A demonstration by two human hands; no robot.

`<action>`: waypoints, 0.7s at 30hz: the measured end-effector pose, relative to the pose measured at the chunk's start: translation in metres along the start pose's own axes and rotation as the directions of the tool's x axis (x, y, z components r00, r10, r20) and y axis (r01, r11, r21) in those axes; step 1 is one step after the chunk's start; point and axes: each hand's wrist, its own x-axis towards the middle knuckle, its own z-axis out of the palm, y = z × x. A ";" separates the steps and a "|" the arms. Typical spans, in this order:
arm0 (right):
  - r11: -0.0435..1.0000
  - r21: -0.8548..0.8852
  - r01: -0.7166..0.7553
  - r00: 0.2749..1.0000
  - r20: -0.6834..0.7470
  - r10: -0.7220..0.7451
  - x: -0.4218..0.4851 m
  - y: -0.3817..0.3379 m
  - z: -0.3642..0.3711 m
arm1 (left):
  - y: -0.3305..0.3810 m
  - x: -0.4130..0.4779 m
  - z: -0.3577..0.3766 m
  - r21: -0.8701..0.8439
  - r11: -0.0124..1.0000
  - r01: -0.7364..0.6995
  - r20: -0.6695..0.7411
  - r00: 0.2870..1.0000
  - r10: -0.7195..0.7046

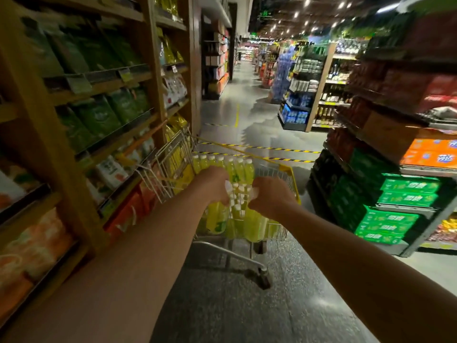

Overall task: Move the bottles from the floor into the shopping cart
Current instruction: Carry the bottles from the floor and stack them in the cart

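Two hands meet over the near end of a yellow-rimmed shopping cart (292,175). The cart stands just beside the wooden shelving (61,149) on the left, its wire side close to the shelf edges. To its right lies open grey floor (291,263) as far as the stacked green drink cases (398,201), and the aisle ahead runs open, crossed by black-and-yellow floor tape (262,147).

A wrapped pack of yellow-green bottles (218,220) with white caps sits low in the near end of the basket; whether it rests on the bottom cannot be told. The left hand (214,184) and right hand (269,198) both curl down onto the pack's top from either side, fingers clenched on bunched clear wrap that pokes out white between them. The caps show in the gap between the two fists, and the bottle bodies hang below the knuckles.

Another row of the same bottles (223,163) stands at the cart's far end.
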 end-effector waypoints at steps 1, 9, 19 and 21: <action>1.000 -0.003 -0.020 1.000 -0.007 0.020 0.021 0.003 0.001 | -0.002 0.025 -0.004 0.013 1.000 -0.025 0.007 1.000 0.025; 0.982 0.003 -0.187 0.977 -0.103 0.186 0.154 0.043 0.002 | -0.010 0.195 -0.007 0.019 0.984 -0.175 0.040 0.984 0.174; 0.970 -0.078 -0.232 0.973 -0.012 0.231 0.310 0.149 0.042 | 0.005 0.380 0.050 -0.027 0.984 -0.174 0.096 0.980 0.176; 0.970 -0.091 -0.225 0.973 0.041 0.229 0.347 0.176 0.046 | 0.012 0.419 0.061 -0.022 0.987 -0.160 0.119 0.980 0.162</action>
